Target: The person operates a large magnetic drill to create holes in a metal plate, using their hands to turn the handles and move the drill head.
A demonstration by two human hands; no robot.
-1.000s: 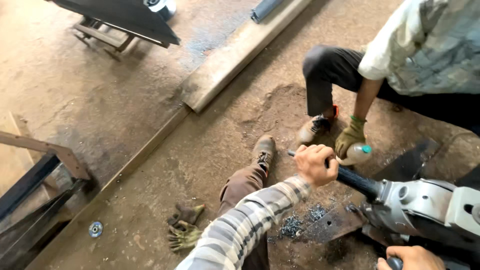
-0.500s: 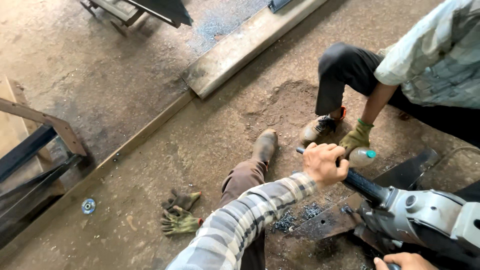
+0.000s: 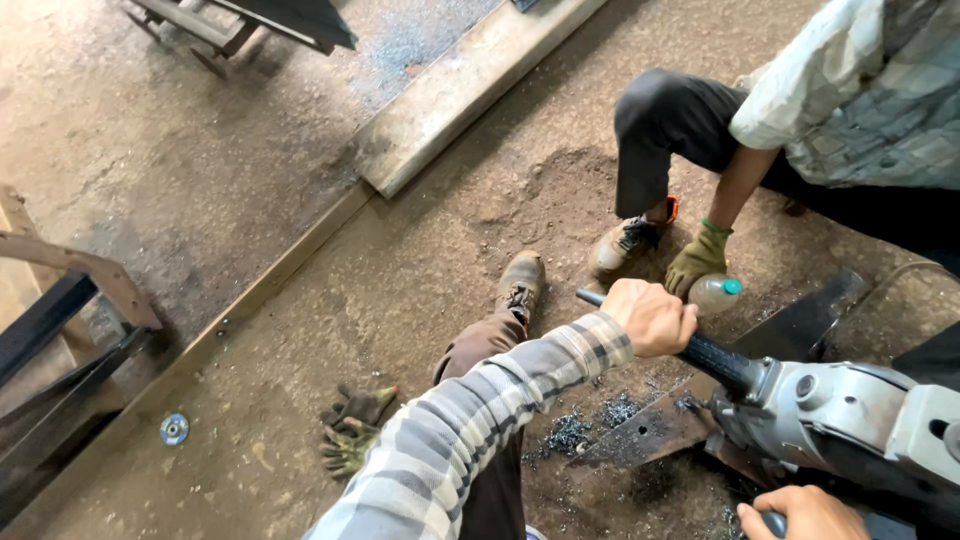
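On the dirt floor of the workshop, the left hand [image 3: 652, 316] was curled tight around the black side handle [image 3: 700, 350] of a heavy grey power drill [image 3: 850, 415], the plaid sleeve running back to the lower edge of the view. The right hand [image 3: 805, 512] showed only in part at the bottom edge, its fingers bent over a dark grip at the rear of the machine; how firmly it closed could not be told. The drill's nose sat over a rusty steel plate [image 3: 650, 435] lying flat on the ground, with curled metal shavings [image 3: 570, 432] scattered just beside it. The person's own brown boot [image 3: 520, 285] stretched out past the plate. Close in front, a co-worker crouched, a gloved hand [image 3: 697, 260] resting on a clear plastic bottle [image 3: 718, 293] near the handle, crowding that side. A pair of worn gloves [image 3: 352, 430] lay on the floor to the left, a small round disc [image 3: 174, 429] farther off, and a long timber beam [image 3: 470, 85] ran across the ground beyond.
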